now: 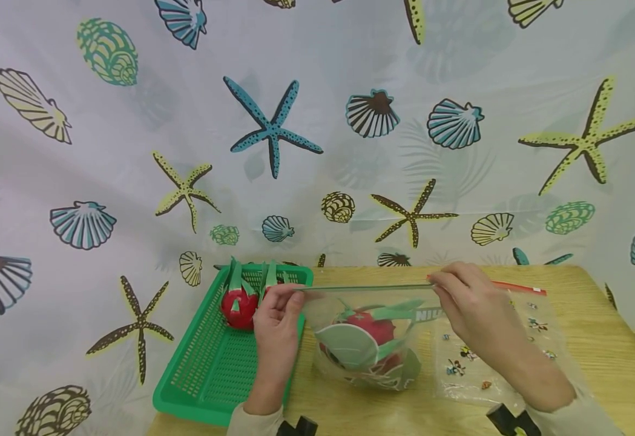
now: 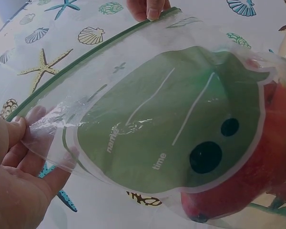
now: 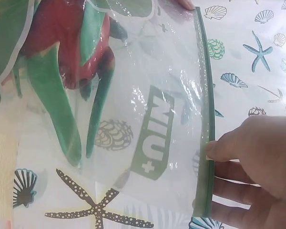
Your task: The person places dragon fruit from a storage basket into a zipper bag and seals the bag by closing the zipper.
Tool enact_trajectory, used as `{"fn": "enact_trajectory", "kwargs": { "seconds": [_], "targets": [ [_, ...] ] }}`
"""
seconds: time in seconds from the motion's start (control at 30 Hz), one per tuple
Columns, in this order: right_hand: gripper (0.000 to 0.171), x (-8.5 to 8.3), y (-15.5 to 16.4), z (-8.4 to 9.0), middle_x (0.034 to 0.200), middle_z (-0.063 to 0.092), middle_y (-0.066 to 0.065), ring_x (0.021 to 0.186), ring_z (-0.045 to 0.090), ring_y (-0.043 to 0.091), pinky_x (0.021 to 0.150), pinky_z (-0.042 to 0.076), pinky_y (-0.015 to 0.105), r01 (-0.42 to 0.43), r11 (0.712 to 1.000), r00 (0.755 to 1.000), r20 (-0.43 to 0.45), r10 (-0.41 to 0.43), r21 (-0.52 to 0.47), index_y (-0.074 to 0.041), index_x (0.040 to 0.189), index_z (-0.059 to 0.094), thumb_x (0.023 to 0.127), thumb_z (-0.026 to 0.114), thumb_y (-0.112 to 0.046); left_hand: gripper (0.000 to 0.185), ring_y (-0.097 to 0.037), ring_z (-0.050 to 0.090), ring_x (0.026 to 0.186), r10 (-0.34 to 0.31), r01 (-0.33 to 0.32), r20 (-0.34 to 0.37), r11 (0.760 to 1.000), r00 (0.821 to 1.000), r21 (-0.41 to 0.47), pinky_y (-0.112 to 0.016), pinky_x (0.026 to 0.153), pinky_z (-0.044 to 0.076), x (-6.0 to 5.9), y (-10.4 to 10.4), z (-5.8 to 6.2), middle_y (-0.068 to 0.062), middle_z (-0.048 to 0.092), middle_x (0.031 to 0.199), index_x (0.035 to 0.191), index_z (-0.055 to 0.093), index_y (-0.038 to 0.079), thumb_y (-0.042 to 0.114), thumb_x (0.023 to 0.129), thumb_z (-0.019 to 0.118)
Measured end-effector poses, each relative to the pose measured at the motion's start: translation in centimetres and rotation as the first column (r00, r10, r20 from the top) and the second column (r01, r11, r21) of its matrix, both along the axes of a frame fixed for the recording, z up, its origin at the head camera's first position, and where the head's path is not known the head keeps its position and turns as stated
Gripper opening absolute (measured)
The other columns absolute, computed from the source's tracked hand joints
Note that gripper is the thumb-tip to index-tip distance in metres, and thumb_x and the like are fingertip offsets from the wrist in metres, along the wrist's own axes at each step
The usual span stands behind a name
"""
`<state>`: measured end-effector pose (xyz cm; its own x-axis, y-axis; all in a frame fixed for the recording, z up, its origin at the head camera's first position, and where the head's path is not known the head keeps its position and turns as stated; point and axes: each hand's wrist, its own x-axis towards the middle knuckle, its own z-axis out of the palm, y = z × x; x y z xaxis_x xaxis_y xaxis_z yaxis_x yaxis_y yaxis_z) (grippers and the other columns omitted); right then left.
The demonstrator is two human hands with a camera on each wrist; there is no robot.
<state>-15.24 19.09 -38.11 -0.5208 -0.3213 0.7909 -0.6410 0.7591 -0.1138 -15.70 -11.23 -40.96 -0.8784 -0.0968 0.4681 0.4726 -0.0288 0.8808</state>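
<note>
You've got the clear zip bag [image 1: 368, 336] stretched between your two hands, just below the middle of the head view, standing on the wooden table [image 1: 595, 339]. Your left hand [image 1: 276, 321] pinches the bag's left top corner, thumb and fingers curled onto the plastic; in the left wrist view that hand [image 2: 14, 167] sits at the lower left with the film bunched between its fingertips. Your right hand [image 1: 467, 303] pinches the green zip strip [image 1: 366, 287] at the bag's right end, and the right wrist view shows your thumb [image 3: 224, 145] pressed onto that strip [image 3: 205, 105], fingers curled behind it. The strip runs taut and level from one hand to the other.

Inside the bag: a red toy dragon fruit [image 1: 374, 327] with green leaves, and a green printed panel on the bag's face that fills the middle of the left wrist view [image 2: 171, 119]. I can't tell whether the zip is sealed.

Left of your left hand, the green plastic basket [image 1: 208, 369] holds a second red dragon fruit [image 1: 238, 306] at its far end, just beside your knuckles. Under your right forearm, lower right of the head view, a second clear bag [image 1: 519, 339] with a red zip lies flat on the table, small printed figures on it.
</note>
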Motion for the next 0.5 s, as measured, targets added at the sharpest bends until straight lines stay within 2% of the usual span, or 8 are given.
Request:
{"fn": "enact_trajectory", "kwargs": {
  "seconds": [0.2, 0.37, 0.5],
  "targets": [
    [0.017, 0.2, 1.2, -0.1, 0.094, 0.065, 0.007, 0.083, 0.062, 0.021, 0.062, 0.050, 0.032, 0.041, 0.999, 0.999, 0.027, -0.041, -0.005, -0.002, 0.096, 0.070, 0.080, 0.071, 0.001, 0.020, -0.016, 0.073, 0.097, 0.009, -0.009, 0.012, 0.999, 1.000, 0.037, -0.029, 0.096, 0.055, -0.1, -0.3, -0.2, 0.000, 0.077, 0.097, 0.110, 0.060, -0.004, 0.013, 0.100, 0.058],
    [0.012, 0.2, 2.1, -0.3, 0.093, 0.064, 0.008, 0.082, 0.060, 0.021, 0.062, 0.046, 0.026, 0.044, 0.999, 0.999, 0.022, -0.043, -0.016, -0.001, 0.094, 0.070, 0.082, 0.069, 0.003, 0.021, -0.018, 0.073, 0.099, 0.006, -0.009, 0.038, 0.998, 0.999, 0.069, -0.031, 0.099, 0.053, -0.2, -0.6, -0.3, -0.003, 0.077, 0.097, 0.111, 0.059, -0.002, 0.016, 0.100, 0.058],
    [0.012, 0.2, 2.5, -0.5, 0.093, 0.064, 0.007, 0.080, 0.058, 0.019, 0.060, 0.044, 0.022, 0.044, 0.999, 0.999, 0.024, -0.044, -0.022, -0.002, 0.094, 0.069, 0.083, 0.067, 0.003, 0.022, -0.018, 0.072, 0.101, 0.007, -0.011, 0.063, 0.999, 0.998, 0.052, -0.030, 0.100, 0.052, -0.4, -0.7, -0.5, -0.004, 0.076, 0.098, 0.112, 0.060, -0.001, 0.017, 0.099, 0.059]
  ]
}}
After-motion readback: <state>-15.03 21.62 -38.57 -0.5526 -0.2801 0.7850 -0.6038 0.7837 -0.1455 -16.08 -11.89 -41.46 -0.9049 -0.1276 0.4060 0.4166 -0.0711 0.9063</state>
